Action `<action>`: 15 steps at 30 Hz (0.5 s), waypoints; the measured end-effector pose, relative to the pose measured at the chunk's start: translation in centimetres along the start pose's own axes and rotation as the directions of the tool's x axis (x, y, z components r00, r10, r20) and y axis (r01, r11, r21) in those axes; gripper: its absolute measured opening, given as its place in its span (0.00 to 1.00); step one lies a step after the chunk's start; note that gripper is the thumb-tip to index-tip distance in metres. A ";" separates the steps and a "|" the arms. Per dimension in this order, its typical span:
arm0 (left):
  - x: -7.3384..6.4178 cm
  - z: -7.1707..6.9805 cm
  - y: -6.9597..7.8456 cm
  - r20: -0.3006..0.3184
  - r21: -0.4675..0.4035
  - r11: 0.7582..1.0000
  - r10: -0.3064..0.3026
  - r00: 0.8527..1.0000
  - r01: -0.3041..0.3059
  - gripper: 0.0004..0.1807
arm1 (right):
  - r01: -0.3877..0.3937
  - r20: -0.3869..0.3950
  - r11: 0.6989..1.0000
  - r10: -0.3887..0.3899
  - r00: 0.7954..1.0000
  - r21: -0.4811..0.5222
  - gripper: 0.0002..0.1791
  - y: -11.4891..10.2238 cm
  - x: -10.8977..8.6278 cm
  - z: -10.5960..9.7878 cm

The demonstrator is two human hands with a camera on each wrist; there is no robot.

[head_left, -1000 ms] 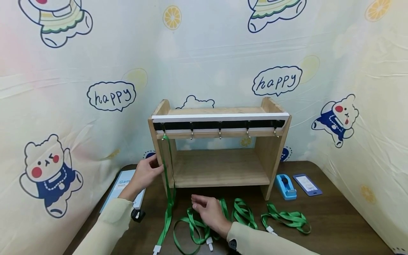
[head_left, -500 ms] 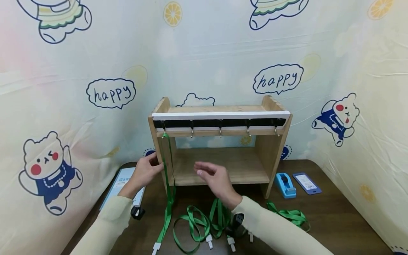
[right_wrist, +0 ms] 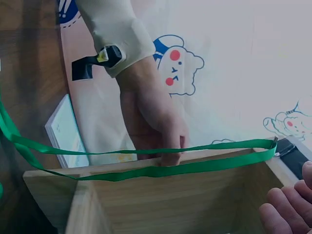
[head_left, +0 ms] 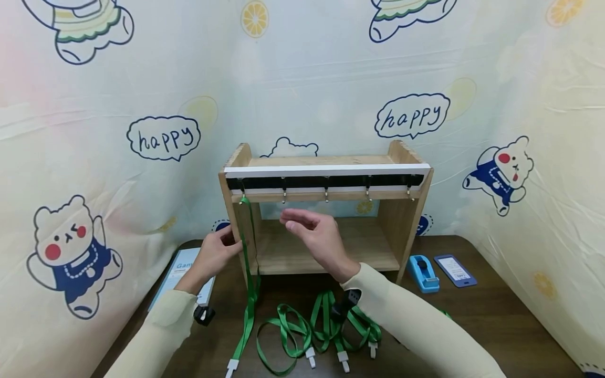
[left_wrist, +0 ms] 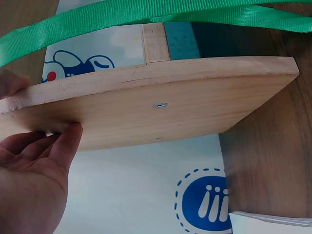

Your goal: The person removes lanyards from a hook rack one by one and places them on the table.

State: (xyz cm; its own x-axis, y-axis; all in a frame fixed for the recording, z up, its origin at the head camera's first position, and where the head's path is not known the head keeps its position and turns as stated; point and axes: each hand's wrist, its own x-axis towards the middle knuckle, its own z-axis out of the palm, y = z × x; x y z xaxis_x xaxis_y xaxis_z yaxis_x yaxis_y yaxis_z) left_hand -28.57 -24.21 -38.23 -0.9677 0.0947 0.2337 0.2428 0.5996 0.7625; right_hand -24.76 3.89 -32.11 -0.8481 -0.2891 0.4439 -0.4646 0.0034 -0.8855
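My left hand [head_left: 215, 257] grips the left side panel of a wooden shelf [head_left: 331, 247]; the left wrist view shows fingers on the panel's outer face [left_wrist: 195, 109] and the thumb at its front edge. A green lanyard [head_left: 249, 310] hangs from the leftmost hook [head_left: 243, 191] and passes in front of that panel. Its white clip [head_left: 231, 366] lies low in the head view. My right hand [head_left: 321, 239], with fingers loosely bent, is held up before the shelf opening, below the hooks. No object shows in it; fingers [right_wrist: 287, 207] appear at the right wrist view's edge.
Several more green lanyards [head_left: 288, 331] lie looped on the dark table [head_left: 501, 320], one mostly behind the right sleeve. A blue tape dispenser [head_left: 424, 274] and a blue card holder [head_left: 455, 270] lie right of the shelf. A light-blue book [head_left: 181, 273] lies left.
My right hand has risen from the lanyards on the table to just below the hook rail. My left hand keeps its grip on the side panel.
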 end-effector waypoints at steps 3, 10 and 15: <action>-0.1 0.1 0.0 -0.001 0.001 1.000 0.000 1.000 0.000 0.29 | -0.022 0.021 1.000 0.022 1.000 -0.009 0.15 -0.3 0.5 0.4; 0.0 0.1 0.0 0.000 -0.010 1.000 0.005 1.000 -0.005 0.30 | -0.022 0.044 0.999 0.023 0.999 -0.035 0.15 -1.0 1.6 1.5; 0.2 0.1 0.1 0.005 -0.011 1.000 -0.006 1.000 0.007 0.30 | -0.014 0.050 0.999 0.017 0.999 -0.051 0.16 -1.4 2.1 2.4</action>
State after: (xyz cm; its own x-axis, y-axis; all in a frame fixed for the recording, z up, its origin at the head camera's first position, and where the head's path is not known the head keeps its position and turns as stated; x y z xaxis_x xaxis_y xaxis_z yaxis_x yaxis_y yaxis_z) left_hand -28.72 -24.10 -38.20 -0.9695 0.0944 0.2260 0.2373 0.5911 0.7709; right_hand -25.33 1.00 -30.27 -0.8420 -0.3366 0.4217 -0.4649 0.0561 -0.8836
